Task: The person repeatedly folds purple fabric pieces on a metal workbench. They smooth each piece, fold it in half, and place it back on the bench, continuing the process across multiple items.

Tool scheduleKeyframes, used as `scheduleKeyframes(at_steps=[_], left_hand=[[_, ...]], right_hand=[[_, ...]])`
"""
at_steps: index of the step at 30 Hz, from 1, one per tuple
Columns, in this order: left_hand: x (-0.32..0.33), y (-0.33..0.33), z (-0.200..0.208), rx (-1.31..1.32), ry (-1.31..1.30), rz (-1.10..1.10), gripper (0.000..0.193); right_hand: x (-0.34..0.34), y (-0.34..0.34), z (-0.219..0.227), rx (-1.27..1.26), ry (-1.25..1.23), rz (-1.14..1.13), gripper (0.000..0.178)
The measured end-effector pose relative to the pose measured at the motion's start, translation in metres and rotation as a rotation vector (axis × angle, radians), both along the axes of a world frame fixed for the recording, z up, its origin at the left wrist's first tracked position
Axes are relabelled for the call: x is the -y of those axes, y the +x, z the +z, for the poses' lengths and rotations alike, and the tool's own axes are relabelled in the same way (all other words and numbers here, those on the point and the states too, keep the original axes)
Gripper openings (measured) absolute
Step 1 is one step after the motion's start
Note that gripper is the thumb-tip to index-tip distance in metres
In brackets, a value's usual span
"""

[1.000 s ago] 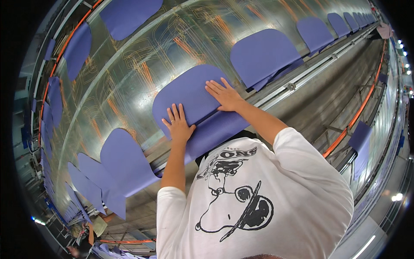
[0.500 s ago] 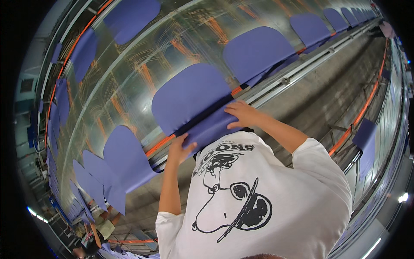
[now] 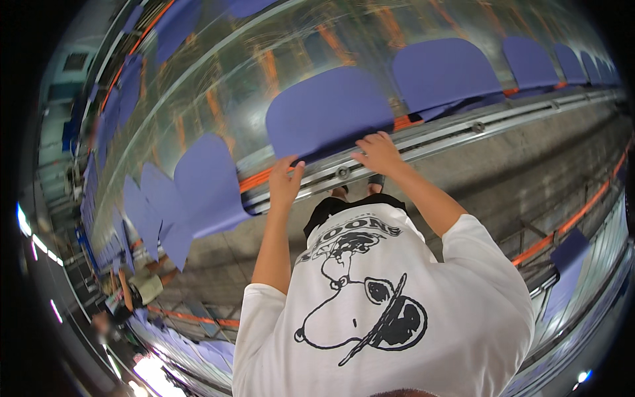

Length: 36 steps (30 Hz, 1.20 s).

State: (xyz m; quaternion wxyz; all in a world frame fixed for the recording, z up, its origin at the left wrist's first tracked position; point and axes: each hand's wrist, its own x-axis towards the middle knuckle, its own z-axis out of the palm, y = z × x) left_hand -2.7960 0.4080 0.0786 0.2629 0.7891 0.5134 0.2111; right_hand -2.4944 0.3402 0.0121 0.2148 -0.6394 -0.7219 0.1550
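A purple sheet with a rounded far end lies on the line in front of me, its near edge close to a metal rail. At the left corner of that edge is my left hand, its thumb and fingers apart. My right hand is by the right corner, fingers spread and slightly bent, the tips at or just short of the sheet. Neither hand visibly grips anything. Another similar sheet lies to the right, and one more purple sheet hangs bent over the rail on the left.
Orange belts run along the rail under the sheets. Behind them is a shiny transparent surface. More purple sheets continue right. Another person stands at the lower left. A second orange strip and a hanging sheet are at right.
The near part of the sheet, which hung toward me over the rail under both hands, no longer shows there, and the rail is visible. My hands have moved up to the near edge.
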Motion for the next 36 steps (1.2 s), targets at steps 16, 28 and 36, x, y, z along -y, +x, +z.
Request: scheduleKeyframes(at_steps=[16, 28, 36], left_hand=[[0.136, -0.387, -0.044, 0.457, -0.1, 1.211, 0.035], [0.052, -0.69, -0.057, 1.506, -0.088, 1.49, 0.05], [0.068, -0.738, 0.0, 1.295, 0.115, 1.452, 0.044]], right_hand=[[-0.035, -0.309, 0.053, -1.184, -0.602, -0.069, 0.049], [-0.053, -0.389, 0.024, -0.852, -0.326, -0.588, 0.02], [0.032, -0.373, 0.008, -1.155, -0.497, -0.78, 0.025]])
